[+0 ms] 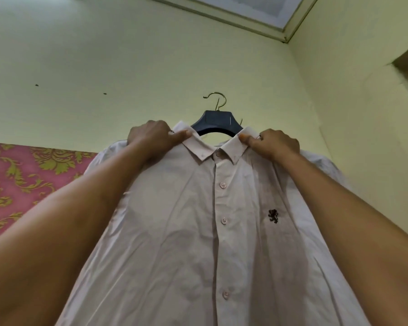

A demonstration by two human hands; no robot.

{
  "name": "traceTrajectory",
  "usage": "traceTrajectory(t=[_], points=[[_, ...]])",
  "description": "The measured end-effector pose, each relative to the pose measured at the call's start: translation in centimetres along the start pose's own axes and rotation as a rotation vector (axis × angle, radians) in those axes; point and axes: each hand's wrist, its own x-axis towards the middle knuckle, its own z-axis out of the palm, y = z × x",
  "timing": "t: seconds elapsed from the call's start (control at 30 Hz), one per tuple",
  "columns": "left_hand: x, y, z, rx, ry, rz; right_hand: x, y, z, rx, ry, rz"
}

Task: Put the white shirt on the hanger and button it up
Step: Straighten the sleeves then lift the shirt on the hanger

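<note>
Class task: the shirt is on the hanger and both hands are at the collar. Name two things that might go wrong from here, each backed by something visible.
1. Both the left hand and right hand pinch the collar of the white shirt; an uneven tug may skew it on the hanger.
2. The metal hook shows no clear support, so pulling downward might drop it.

Cloth, plastic and metal against a painted wall

The white woven-cloth shirt [186, 231] looks matt and softly creased, with small glossy pale buttons [222, 184] and a dark stitched emblem [273, 216]. The dark blue hanger [218, 122] appears to be smooth plastic with a faint sheen; its brass-coloured metal hook [218, 100] shines. The pale yellow-green wall [127, 67] is matt paint; the pink-and-gold floral panel [21, 180] could be fabric or paper.
</note>
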Motion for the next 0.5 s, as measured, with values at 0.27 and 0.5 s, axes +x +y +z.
traceTrajectory(t=[0.27, 0.5], points=[[4.8, 0.1, 1.7, 0.080, 0.014, 0.039, 4.5, 0.8, 3.1, -0.007, 0.022, -0.010], [6.1, 0.4, 2.8, 0.097, 0.009, 0.058, 6.5, 1.5, 4.7, 0.035, 0.050, -0.031]])
